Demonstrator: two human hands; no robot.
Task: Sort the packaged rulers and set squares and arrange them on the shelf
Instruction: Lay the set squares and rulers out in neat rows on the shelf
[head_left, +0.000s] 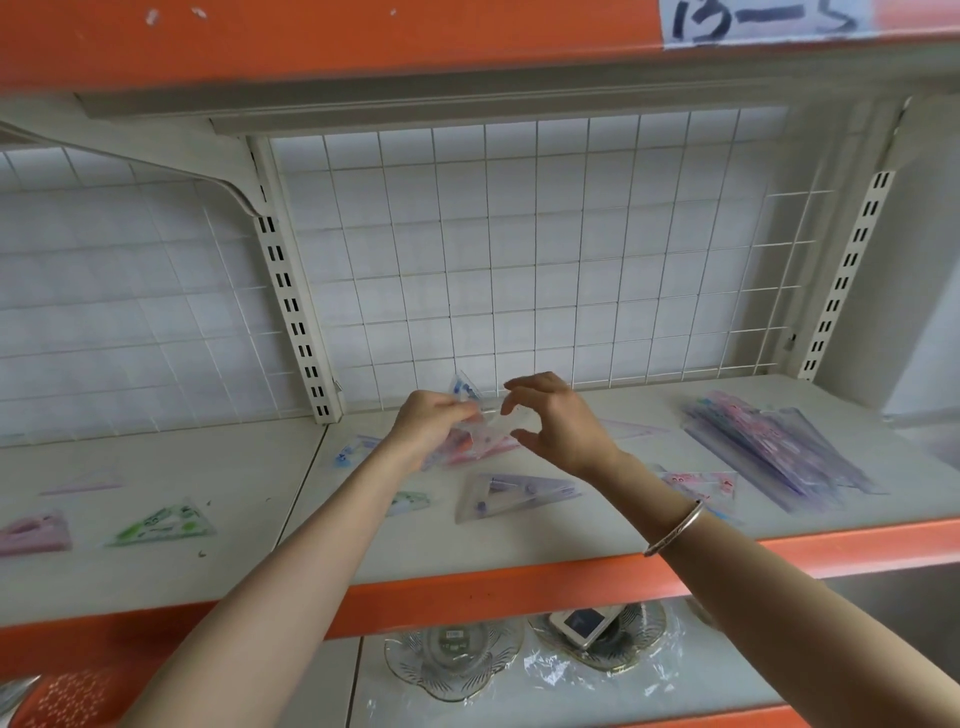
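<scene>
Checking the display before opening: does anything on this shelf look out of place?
Yes. Set squares lie scattered at odd angles: a green one and a purple one lie loose, apart from the stacked rulers.

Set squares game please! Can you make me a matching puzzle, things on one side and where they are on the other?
Things:
1. green set square
2. stack of rulers
3. purple set square
4. glass dishes

Places:
A. right end of the shelf
B. lower shelf, underneath
C. left part of the shelf
D. just below the left hand and right hand

Pairs: 1-C, 2-A, 3-D, 4-B
</scene>
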